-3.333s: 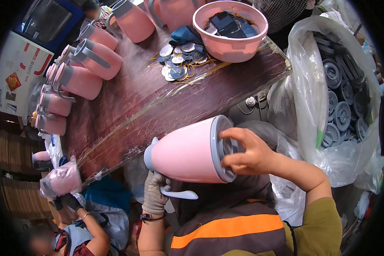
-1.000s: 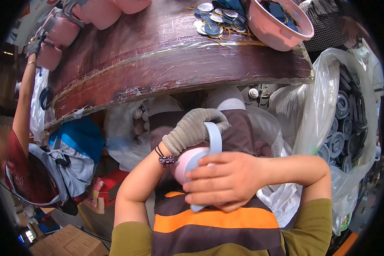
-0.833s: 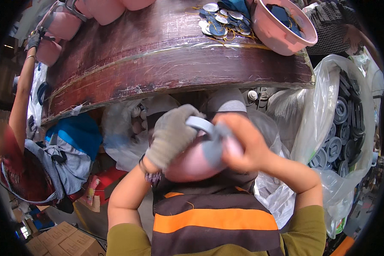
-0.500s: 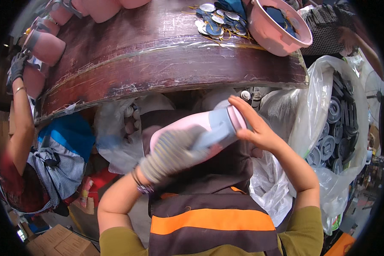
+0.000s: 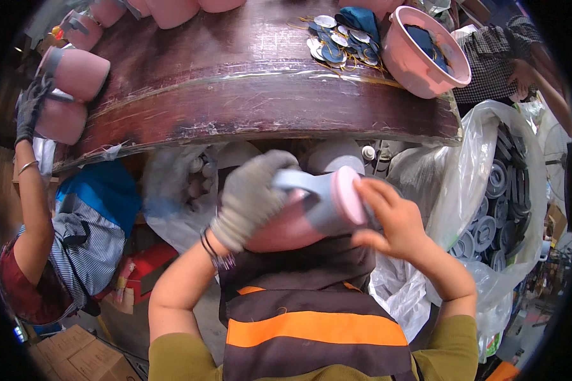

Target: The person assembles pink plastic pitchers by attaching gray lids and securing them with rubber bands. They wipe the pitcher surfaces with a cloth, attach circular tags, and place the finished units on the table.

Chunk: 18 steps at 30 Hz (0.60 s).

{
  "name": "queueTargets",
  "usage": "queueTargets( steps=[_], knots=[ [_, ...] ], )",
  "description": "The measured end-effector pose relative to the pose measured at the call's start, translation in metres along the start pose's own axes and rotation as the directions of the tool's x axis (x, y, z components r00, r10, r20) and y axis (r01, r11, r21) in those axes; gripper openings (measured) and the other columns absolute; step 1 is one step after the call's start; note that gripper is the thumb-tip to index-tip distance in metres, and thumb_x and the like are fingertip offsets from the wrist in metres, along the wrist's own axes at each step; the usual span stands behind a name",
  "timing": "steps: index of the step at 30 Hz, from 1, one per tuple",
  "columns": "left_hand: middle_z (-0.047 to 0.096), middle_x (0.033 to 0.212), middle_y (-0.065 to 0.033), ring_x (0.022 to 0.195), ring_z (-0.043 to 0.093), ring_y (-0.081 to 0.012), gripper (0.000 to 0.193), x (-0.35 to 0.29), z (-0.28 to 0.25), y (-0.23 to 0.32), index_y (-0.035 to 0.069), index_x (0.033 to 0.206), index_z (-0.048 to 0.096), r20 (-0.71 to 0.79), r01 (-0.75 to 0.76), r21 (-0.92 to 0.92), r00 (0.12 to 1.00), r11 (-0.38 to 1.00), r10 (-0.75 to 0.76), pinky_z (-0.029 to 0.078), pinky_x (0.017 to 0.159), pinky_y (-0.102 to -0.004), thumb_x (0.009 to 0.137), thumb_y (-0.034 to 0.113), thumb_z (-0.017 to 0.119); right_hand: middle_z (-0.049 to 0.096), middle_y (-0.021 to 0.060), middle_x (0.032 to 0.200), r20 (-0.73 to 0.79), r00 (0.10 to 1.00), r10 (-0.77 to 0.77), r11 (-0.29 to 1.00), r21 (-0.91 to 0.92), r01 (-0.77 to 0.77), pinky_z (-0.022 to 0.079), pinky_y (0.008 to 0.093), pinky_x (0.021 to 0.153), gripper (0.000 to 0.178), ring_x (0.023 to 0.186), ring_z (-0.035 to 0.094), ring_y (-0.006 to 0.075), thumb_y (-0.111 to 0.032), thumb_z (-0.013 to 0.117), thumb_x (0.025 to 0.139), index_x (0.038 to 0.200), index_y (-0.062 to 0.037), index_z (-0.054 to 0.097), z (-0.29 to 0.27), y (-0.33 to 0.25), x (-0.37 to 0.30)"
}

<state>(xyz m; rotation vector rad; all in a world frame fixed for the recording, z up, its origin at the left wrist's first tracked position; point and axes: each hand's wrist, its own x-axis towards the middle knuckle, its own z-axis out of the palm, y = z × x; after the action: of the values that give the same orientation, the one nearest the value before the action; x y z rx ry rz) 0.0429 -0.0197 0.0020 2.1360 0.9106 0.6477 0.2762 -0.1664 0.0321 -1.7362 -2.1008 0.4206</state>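
Note:
Tilted over my lap is a pink jug point(image 5: 287, 227) with a grey collar, a grey handle and a round pink lid point(image 5: 347, 194) at its right end. My left hand point(image 5: 253, 193), in a grey knit glove, is closed around the jug beside its handle. Bare, my right hand point(image 5: 394, 219) curls its fingers and thumb about the lid end. Part of the jug's body is hidden behind the glove and its lower side lies near my dark apron point(image 5: 311, 298) with an orange band.
A dark red table point(image 5: 248, 108) stands ahead, bearing a pink basin point(image 5: 419, 79), round tags point(image 5: 340, 41) and several pink jugs point(image 5: 82, 73). At right is a plastic bag point(image 5: 448, 190) of grey lids point(image 5: 483, 232). A co-worker's gloved hand point(image 5: 32, 105) touches a jug at left.
The jug has turned in my hands, so its handle now shows on the upper side and the lid faces me more. My left hand has moved up; my right hand has shifted lower on the lid.

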Motion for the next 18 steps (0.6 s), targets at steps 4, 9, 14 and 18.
queueTargets(
  steps=[4, 9, 14, 18],
  knots=[
    [0.069, 0.089, -0.0063, 0.083, 0.065, -0.0143, 0.025, 0.021, -0.003, -0.030, 0.004, 0.100, 0.067, 0.289, 0.096, -0.503, 0.955, 0.859, 0.063, 0.051, 0.076, -0.0276, 0.075, 0.007, 0.071, 0.058, 0.0098, 0.125, -0.027, 0.851, -0.524, 0.851, 0.026, 0.525, 0.039, 0.0455, 0.097, 0.056, 0.113, 0.058, 0.0267, -0.058, 0.062, 0.080, 0.123, -0.0220, 0.061, -0.019, -0.027, 0.015],
    [0.069, 0.081, -0.0058, 0.076, 0.062, -0.0100, 0.013, 0.024, 0.008, -0.009, 0.002, 0.091, 0.068, 0.376, 0.074, -0.438, 0.920, 0.896, 0.108, 0.050, 0.072, -0.0266, 0.080, 0.008, 0.069, 0.061, 0.0067, 0.120, -0.122, 0.694, -0.709, 0.677, 0.156, 0.719, 0.033, 0.0497, 0.102, 0.057, 0.115, 0.056, 0.0226, -0.067, 0.055, 0.082, 0.116, -0.0235, 0.067, 0.012, -0.042, 0.027],
    [0.069, 0.085, -0.0141, 0.079, 0.067, -0.0279, 0.018, -0.007, -0.020, 0.018, 0.006, 0.090, 0.067, 0.170, 0.177, 0.099, 0.967, 0.979, -0.192, 0.051, 0.071, -0.0335, 0.078, 0.019, 0.070, 0.059, 0.0078, 0.109, -0.295, 0.795, -0.530, 0.701, 0.376, 0.606, 0.040, 0.0453, 0.089, 0.062, 0.103, 0.057, 0.0276, -0.066, 0.064, 0.073, 0.110, -0.0160, 0.067, 0.011, -0.045, 0.040],
    [0.065, 0.077, -0.0165, 0.074, 0.064, -0.0343, 0.023, -0.023, -0.055, 0.047, 0.007, 0.093, 0.065, 0.172, 0.206, 0.136, 0.958, 0.969, -0.228, 0.050, 0.066, -0.0406, 0.079, 0.024, 0.069, 0.052, 0.0110, 0.114, -0.003, 0.981, -0.193, 0.621, 0.774, 0.125, 0.041, 0.0368, 0.093, 0.073, 0.105, 0.051, 0.0256, -0.063, 0.067, 0.074, 0.124, -0.0099, 0.061, 0.039, -0.018, 0.043]
  ],
)
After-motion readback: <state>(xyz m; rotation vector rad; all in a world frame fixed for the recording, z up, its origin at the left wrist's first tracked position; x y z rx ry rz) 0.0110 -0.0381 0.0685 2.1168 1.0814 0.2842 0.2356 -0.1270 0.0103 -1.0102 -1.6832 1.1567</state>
